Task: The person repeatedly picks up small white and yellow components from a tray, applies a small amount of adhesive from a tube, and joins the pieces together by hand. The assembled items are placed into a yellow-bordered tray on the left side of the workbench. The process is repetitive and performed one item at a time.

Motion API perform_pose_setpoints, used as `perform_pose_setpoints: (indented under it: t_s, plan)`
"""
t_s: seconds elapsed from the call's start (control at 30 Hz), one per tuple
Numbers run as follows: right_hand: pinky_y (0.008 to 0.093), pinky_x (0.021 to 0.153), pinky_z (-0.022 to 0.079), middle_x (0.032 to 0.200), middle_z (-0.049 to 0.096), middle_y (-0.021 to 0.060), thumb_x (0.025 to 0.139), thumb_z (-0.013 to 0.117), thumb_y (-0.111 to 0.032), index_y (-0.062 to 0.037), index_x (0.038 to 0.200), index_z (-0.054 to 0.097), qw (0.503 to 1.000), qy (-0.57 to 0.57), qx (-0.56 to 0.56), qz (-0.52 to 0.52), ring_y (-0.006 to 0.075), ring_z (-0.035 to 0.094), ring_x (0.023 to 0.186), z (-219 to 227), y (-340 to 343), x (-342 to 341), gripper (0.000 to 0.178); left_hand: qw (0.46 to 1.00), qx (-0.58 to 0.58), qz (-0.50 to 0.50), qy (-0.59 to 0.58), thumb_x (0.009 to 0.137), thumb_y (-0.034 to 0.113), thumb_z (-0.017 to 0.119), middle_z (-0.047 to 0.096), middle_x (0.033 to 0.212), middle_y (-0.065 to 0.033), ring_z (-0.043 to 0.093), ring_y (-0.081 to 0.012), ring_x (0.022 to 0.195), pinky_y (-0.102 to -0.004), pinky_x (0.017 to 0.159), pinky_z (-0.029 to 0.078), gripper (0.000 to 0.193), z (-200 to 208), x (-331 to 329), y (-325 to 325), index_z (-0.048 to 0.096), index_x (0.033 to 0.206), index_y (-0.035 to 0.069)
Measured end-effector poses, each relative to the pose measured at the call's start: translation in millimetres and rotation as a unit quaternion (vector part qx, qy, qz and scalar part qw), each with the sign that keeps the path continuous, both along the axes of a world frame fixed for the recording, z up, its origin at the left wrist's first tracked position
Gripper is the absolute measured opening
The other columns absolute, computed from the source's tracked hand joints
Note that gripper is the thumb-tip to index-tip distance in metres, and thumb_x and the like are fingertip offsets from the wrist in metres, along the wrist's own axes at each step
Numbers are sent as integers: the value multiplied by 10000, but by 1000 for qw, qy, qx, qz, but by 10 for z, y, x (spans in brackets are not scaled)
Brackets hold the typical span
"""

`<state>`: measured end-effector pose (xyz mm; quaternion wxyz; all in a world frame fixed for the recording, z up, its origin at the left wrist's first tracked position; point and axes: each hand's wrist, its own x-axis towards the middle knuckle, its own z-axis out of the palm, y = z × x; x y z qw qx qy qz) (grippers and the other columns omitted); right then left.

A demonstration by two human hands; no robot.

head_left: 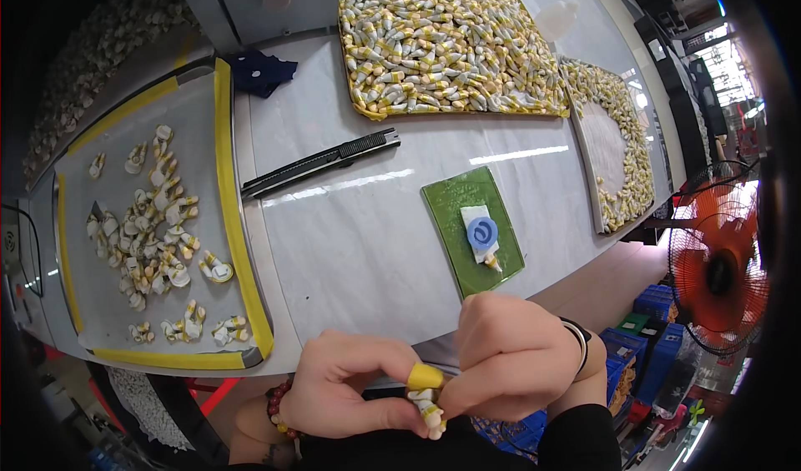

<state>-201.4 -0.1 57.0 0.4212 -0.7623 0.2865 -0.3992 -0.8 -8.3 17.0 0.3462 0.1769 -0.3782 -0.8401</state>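
Close to my body, in front of the table's near edge, my left hand [355,387] pinches a small white figurine [427,411] with yellow and flesh-coloured parts. A yellow cover sits on one fingertip of that hand, just above the figurine. My right hand [505,358] is closed, its fingertips meeting the figurine's right side; whether they hold another small part is hidden. Beyond the right hand lies a green mat [480,279] bearing a white pad [473,214], a blue round piece with a curved groove [482,234] and a small white-and-yellow piece [493,262].
At left, a yellow-taped tray [221,137] holds many figurines. A black utility knife [325,162] lies mid-table, near a dark blue cloth [260,72]. Small white-and-yellow pieces fill a far tray [455,41] and part of a right tray [596,137]. An orange fan [719,262] stands right.
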Motion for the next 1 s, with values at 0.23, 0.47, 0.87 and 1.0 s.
perform_pose_setpoints:
  t_s: [0.23,0.47,0.87,1.0]
  plan:
    - [291,577,406,784,540,53,772,708,-52,-26,905,644,993,-100,66,9,206,512,680,-43,5,0,150,997,15,-19,74,753,-13,727,670,872,-118,640,-165,818,-271,756,494,195,-50,3,-8,638,919,-61]
    - [298,553,404,782,538,53,758,700,-36,-24,881,657,998,-39,33,42,201,510,653,-10,-22,-12,131,997,-2,-53,60,757,-17,725,664,871,-109,632,-151,810,-257,741,488,176,-93,22,-7,634,904,-49]
    - [290,542,401,709,523,-8,696,793,-156,-92,787,703,1000,23,5,3,167,510,615,21,82,-78,143,845,-440,49,-298,647,137,798,674,706,-73,631,-200,563,-281,518,482,232,426,721,-237,698,813,8]
    - [272,514,368,621,489,-32,635,830,-232,-126,653,671,989,-2,13,-150,142,481,570,62,182,-189,192,628,-475,65,-613,579,185,782,635,719,-96,590,-274,675,-340,614,439,294,968,1304,-454,671,800,26]
